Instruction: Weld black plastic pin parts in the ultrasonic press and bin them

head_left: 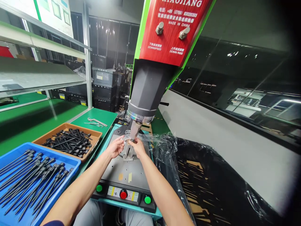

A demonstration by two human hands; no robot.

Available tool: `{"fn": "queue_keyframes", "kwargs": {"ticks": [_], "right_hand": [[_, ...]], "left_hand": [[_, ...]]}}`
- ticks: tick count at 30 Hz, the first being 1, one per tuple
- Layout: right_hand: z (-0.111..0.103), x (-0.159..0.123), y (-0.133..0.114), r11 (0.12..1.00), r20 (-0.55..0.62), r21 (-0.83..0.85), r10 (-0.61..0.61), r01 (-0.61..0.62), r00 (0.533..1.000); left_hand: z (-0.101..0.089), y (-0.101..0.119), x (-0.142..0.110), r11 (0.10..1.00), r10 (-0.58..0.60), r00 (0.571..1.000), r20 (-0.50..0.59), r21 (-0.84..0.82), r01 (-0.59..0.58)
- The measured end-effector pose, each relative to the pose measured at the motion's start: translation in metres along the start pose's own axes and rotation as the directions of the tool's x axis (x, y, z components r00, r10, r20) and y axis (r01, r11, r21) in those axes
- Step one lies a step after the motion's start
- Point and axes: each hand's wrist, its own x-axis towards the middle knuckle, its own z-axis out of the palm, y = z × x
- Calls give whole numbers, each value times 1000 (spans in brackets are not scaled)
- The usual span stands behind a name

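My right hand point(138, 147) is closed on a small black part point(132, 140) at the metal fixture point(128, 153), just under the tip of the press's metal horn point(135, 129). What kind of part it is, I cannot make out. On the fixture's left side, my left hand point(117, 147) has its fingers curled and pinched together; whatever lies between them is too small to name. Both hands are above the grey base plate point(113, 171) of the red and green press point(171, 40).
A blue tray point(76, 164) of long black rods with knobbed ends stands left, beside a brown tray point(97, 134) of short black parts. A wrench point(97, 121) lies behind them. Green buttons point(147, 200) flank a red one point(123, 194) in front. A plastic-lined bin point(169, 163) holding black pieces is right.
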Motion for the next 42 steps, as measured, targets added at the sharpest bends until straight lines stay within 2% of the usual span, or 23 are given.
{"fn": "queue_keyframes", "kwargs": {"ticks": [5, 9, 14, 19, 24, 32, 42], "right_hand": [[-11, -3, -5, 992, 98, 123, 18, -30, 995], [-16, -6, -6, 958, 115, 279, 40, -71, 993], [-24, -4, 2, 843, 3, 513, 184, -160, 983], [-35, 4, 15, 725, -123, 647, 405, -236, 906], [-41, 9, 24, 659, -166, 702, 520, -269, 838], [-40, 10, 31, 587, -149, 738, 624, -334, 767], [-41, 8, 33, 540, -100, 764, 638, -352, 763]], "left_hand": [[-2, 2, 1, 1000, -6, 1000, -4, 7, 6], [-2, 2, 1, 1000, 2, 1000, -11, 31, -1], [-2, -4, 5, 996, 19, 999, -40, 93, -15], [1, -12, 10, 986, 46, 996, -75, 164, -33], [2, -16, 10, 976, 62, 995, -84, 214, -43], [5, -21, 14, 961, 86, 990, -109, 272, -54], [6, -23, 12, 956, 89, 991, -103, 289, -56]]}}
